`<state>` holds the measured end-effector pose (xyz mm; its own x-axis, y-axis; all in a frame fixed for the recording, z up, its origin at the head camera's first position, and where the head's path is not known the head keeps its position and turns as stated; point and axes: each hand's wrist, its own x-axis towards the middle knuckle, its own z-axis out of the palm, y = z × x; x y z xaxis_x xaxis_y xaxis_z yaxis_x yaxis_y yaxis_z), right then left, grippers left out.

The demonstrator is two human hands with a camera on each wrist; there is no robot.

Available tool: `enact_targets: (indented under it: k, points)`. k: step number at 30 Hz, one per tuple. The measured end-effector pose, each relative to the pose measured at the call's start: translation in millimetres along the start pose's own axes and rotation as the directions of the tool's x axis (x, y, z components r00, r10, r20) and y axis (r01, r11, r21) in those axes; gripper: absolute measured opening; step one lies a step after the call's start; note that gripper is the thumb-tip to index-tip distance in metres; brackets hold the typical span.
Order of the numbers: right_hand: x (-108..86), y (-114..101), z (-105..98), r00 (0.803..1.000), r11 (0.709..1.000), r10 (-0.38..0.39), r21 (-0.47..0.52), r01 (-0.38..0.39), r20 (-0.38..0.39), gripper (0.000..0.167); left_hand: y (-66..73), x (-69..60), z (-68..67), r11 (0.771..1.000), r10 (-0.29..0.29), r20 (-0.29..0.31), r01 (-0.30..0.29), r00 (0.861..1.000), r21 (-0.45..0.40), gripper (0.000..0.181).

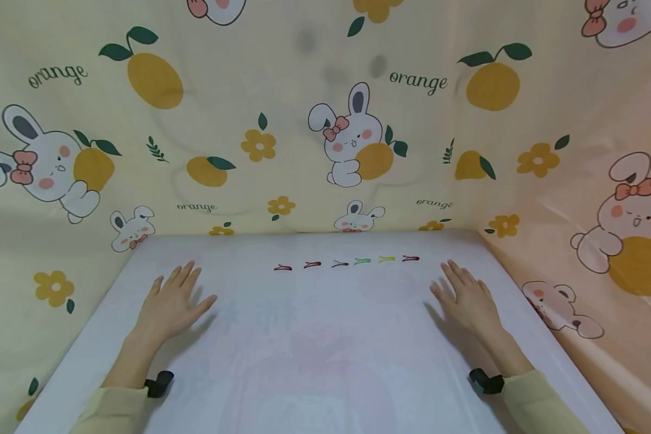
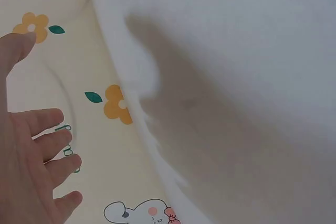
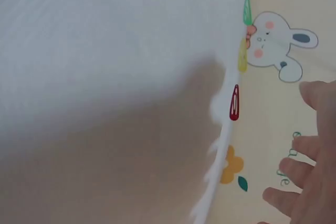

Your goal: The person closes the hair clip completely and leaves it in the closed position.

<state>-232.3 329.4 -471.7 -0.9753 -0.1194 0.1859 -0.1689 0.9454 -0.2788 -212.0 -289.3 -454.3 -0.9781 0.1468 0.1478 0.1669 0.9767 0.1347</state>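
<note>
Several snap hair clips lie in a row near the far edge of the white table [image 1: 304, 337]. From left to right come a red clip [image 1: 283, 268], another red clip [image 1: 312, 264], a dark clip [image 1: 340, 263], a green clip [image 1: 362, 261], a yellow clip [image 1: 387, 259] and a dark red clip [image 1: 410, 258]. My left hand [image 1: 168, 304] is held over the table's left side, fingers spread, touching no clip. On the right side my right hand [image 1: 472, 301] has its fingers extended and holds nothing; the dark red clip is nearest to it.
A cream curtain [image 1: 293, 72] printed with rabbits and oranges rises behind the table and along both sides. Each wrist wears a black band, one on the left [image 1: 160, 384] and one on the right [image 1: 486, 381]. Hand shadows fall on the tabletop.
</note>
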Motion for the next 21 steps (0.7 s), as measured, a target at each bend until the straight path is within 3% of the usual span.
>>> enact_targets:
  k: [8,16,21]
  points:
    - [1.5,-8.1,3.0,0.989,0.992,-0.014,0.122,0.032,-0.15,0.067,4.2,7.4,2.6,0.999,0.03,-0.069,-0.032,0.997,-0.027,0.079]
    - [6.0,-23.2,3.6,0.982,0.972,0.02,0.235,0.026,-0.19,0.065,10.7,17.3,5.2,0.995,0.064,-0.165,-0.075,0.984,-0.061,0.065]
    - [9.3,-33.1,6.1,0.971,0.961,0.005,0.269,0.061,-0.238,0.061,16.8,24.6,7.3,0.993,0.081,-0.221,-0.099,0.972,-0.071,0.058]
